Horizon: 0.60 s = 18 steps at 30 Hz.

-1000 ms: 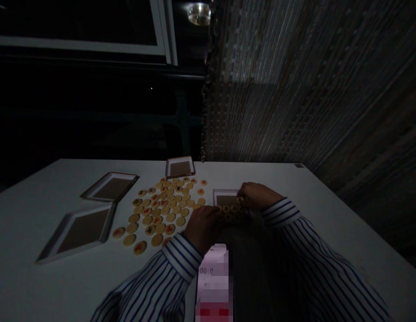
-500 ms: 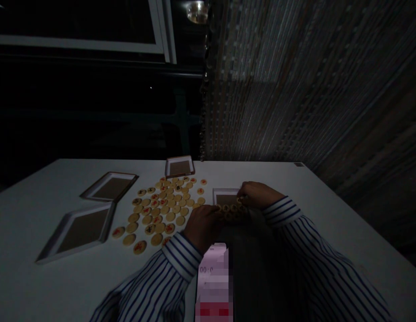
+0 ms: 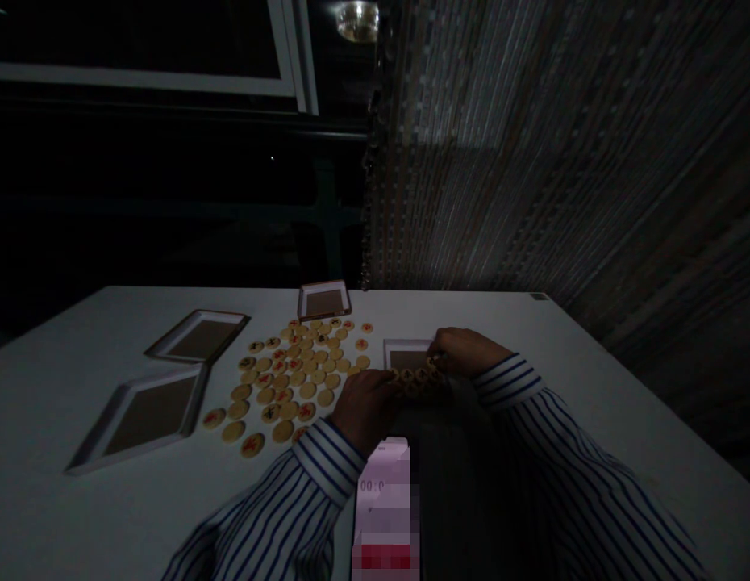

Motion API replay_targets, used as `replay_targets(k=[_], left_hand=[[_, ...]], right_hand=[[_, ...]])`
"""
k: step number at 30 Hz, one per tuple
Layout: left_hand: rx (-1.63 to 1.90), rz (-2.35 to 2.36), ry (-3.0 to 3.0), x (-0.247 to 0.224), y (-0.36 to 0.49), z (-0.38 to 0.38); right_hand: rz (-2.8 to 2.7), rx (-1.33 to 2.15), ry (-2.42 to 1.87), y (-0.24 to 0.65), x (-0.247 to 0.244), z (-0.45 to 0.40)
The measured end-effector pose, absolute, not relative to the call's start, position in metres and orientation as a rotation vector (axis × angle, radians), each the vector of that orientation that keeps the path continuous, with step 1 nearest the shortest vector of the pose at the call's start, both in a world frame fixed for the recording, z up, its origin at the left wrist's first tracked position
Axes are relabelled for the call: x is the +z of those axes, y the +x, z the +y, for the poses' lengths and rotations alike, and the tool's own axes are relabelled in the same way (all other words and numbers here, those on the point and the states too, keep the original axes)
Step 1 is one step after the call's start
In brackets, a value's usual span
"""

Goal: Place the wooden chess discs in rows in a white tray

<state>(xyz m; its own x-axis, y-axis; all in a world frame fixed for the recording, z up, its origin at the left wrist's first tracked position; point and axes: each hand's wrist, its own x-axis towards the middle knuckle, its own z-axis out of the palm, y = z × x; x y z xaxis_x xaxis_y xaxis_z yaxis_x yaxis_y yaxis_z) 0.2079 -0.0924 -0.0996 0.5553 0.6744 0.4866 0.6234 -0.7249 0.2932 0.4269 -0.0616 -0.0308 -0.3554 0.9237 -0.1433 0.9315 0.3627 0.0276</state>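
Between the hands, the white-walled tray is holding rows of wooden discs in its near part and showing brown bottom farther back. The left hand is resting at its left side, and the right hand is touching an end disc at its right; whether either grip is pinching, I cannot tell. Left of this tray, loose discs are lying scattered, with three other trays showing their brown bottoms beyond them.
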Motion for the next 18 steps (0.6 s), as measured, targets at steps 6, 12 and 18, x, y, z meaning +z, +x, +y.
replay_targets(k=[6,12,18], left_hand=[[0.944,1.116,2.689,-0.1008,0.2075,-0.0924],[0.894,1.118,2.7,-0.1002,0.2064,-0.0931],[0.875,1.12,2.702,-0.1015,0.2067,-0.0924]], right_hand=[[2.456,-0.085,1.71,0.4267,-0.0311,-0.0614],[2.452,-0.107,1.698,0.4267,-0.0307,-0.0613],[2.445,-0.083,1.71,0.4253,-0.0297,-0.0623]])
